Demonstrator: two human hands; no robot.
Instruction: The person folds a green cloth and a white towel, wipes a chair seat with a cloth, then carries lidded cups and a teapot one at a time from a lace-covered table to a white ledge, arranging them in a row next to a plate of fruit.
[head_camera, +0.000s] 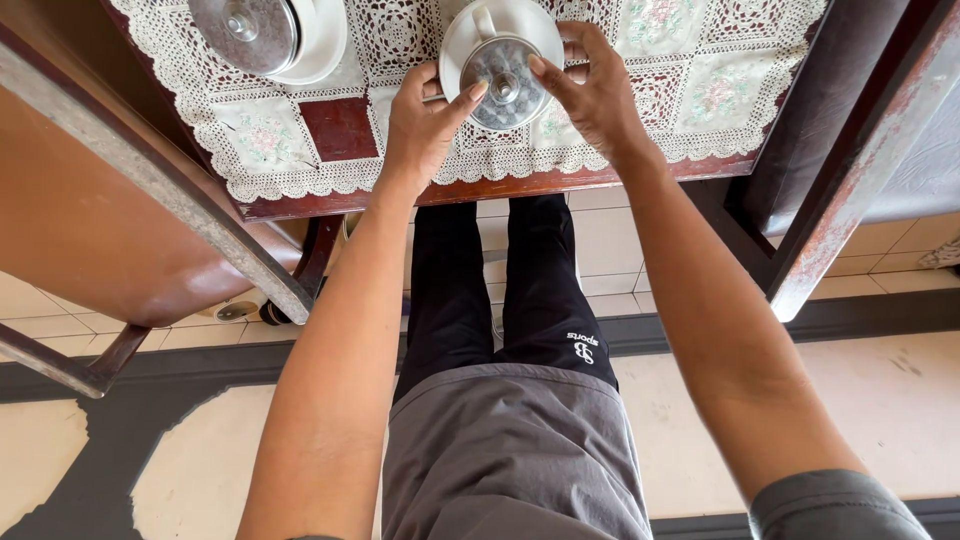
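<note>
A white cup with a shiny metal lid (497, 75) stands on a white saucer (460, 30) on the lace-covered table. My left hand (422, 125) grips the cup's left side, thumb on the lid's rim. My right hand (588, 92) cups its right side, thumb on the lid's edge. Both arms reach forward over my legs. A second white cup with a metal lid (250, 32) sits at the table's far left, untouched.
A cream lace cloth (690, 90) covers a dark red wooden table (480, 188). A brown chair (110, 210) stands at the left, another chair's dark wooden frame (850, 160) at the right. Tiled floor (600, 250) lies below.
</note>
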